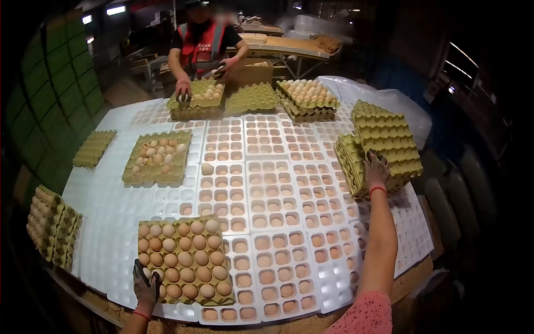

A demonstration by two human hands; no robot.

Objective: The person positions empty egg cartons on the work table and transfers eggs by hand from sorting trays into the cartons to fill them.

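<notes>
My left hand [146, 290], in a dark-palmed glove, grips the left edge of a cardboard egg tray [227, 296] near the front of the table. That tray is filled with brown and pale eggs [185, 259]. At the far right, my right arm is stretched out, and my gloved right hand [377, 168] holds the near side of a tilted batch of egg trays [389, 139]. No eggs show in this batch, which leans on a lower stack of trays [347, 161]. The fingertips of my right hand are partly hidden.
White plastic trays [275, 222] with square cells cover the table, many cells holding eggs. A partly filled egg tray [156, 175] lies at mid-left. Another person [203, 47] in a red vest handles eggs across the table. More trays [308, 93] stand at the back; others [55, 225] lean at the left edge.
</notes>
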